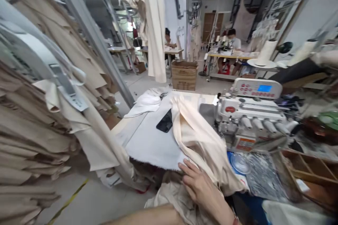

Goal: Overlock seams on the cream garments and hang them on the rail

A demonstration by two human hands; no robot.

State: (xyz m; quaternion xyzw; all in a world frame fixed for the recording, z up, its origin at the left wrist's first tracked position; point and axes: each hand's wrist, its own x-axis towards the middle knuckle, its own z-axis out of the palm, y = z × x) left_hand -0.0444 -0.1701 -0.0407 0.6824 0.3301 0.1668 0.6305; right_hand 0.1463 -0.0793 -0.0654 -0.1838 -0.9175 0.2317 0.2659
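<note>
Cream fabric point(203, 140) lies in loose folds over the right part of the table, left of the sewing machine point(250, 112). My right hand point(199, 184) rests at the fabric's near edge, by the front edge of the pale table cover point(150, 144). Its fingers are stretched out and slightly apart, with no grip visible. My left forearm crosses the bottom of the view, but the hand itself does not show. Beige cloth point(171, 195) hangs below the table edge beside my right hand. A black phone point(164, 122) lies left of the cream fabric, partly covered by it.
White cloth point(148, 102) is bunched at the table's far left. Beige garments point(29, 112) hang along the left, beside a metal post point(97, 38). A divided wooden box point(307, 168) stands at right. Beyond are a cardboard box point(184, 75) and two people seated at tables.
</note>
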